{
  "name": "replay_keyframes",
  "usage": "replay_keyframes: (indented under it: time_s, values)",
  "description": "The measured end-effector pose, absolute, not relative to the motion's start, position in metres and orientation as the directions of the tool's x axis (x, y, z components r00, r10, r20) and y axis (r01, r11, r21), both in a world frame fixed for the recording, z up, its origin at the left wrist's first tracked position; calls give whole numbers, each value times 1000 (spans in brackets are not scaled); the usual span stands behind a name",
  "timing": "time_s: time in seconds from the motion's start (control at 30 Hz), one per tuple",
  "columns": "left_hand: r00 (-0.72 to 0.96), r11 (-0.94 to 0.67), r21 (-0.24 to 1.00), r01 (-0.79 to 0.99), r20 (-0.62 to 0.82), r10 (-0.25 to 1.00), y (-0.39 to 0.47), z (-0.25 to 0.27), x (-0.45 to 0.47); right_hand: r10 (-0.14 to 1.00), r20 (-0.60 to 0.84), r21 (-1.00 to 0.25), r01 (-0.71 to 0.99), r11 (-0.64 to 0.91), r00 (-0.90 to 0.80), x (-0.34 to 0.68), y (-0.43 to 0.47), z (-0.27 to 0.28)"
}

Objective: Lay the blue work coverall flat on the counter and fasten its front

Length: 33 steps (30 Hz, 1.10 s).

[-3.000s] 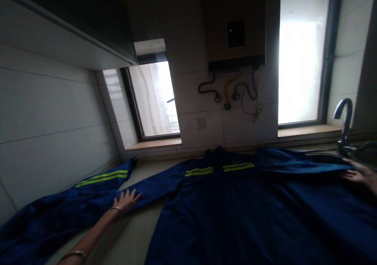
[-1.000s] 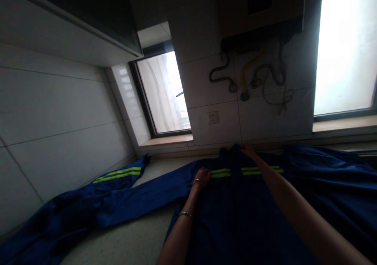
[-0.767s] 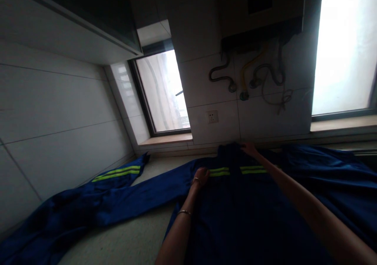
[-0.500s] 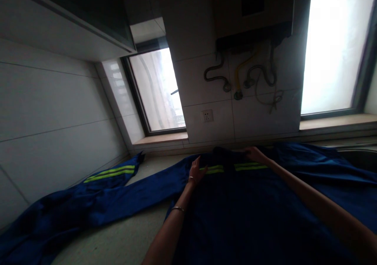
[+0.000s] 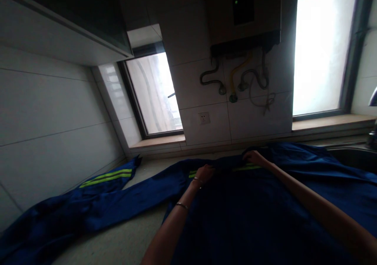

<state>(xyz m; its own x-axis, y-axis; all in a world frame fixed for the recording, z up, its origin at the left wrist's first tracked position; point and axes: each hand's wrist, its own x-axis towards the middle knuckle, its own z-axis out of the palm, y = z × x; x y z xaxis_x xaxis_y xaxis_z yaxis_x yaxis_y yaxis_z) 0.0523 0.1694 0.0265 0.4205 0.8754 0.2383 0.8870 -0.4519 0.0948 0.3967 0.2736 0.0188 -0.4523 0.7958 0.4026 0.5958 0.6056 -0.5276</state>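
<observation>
A dark blue work jacket (image 5: 235, 210) with yellow-green stripes lies spread over the countertop, its sleeve (image 5: 141, 194) stretched to the left. At its upper edge, by the collar, my left hand (image 5: 205, 173) has its fingers curled down onto the fabric; they look closed on it. A little to the right, my right hand (image 5: 255, 157) pinches the cloth at the other side of the collar. Its fingertips are partly hidden in the dark folds. Two thin bracelets circle my left wrist and forearm.
Bare countertop (image 5: 118, 239) shows beneath the sleeve. At the right edge is a dark sink (image 5: 352, 157) with a faucet (image 5: 372, 138). A water heater (image 5: 244, 17) with hoses hangs on the tiled wall between two windows. A cabinet (image 5: 67, 25) juts out upper left.
My left hand has moved right along the collar, and its outstretched fingers have curled onto the cloth. My right hand stays by the collar. The view has shifted slightly right.
</observation>
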Motion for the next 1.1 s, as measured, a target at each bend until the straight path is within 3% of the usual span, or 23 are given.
replay_keyframes:
  time_s: [0.1,0.17,0.4,0.57,0.9,1.1]
  values:
    - [417,-447,66,892,262,871,164,21,49,781,415,-517,586,625,-466,392,268,20]
    - [377,-425,111,898,302,875,162,17,49,776,388,-503,592,630,-497,390,264,21]
    - [139,-332,451,828,409,902,165,6,59,830,354,-376,747,548,-430,385,234,34]
    - [-78,-225,654,722,401,913,172,0,66,835,363,-295,799,525,-414,372,205,39]
    - [-233,-212,796,566,402,886,177,-10,68,839,323,-207,832,515,-439,367,180,22]
    - [-207,-232,783,578,415,886,172,-7,69,858,344,-283,830,482,-381,375,187,9]
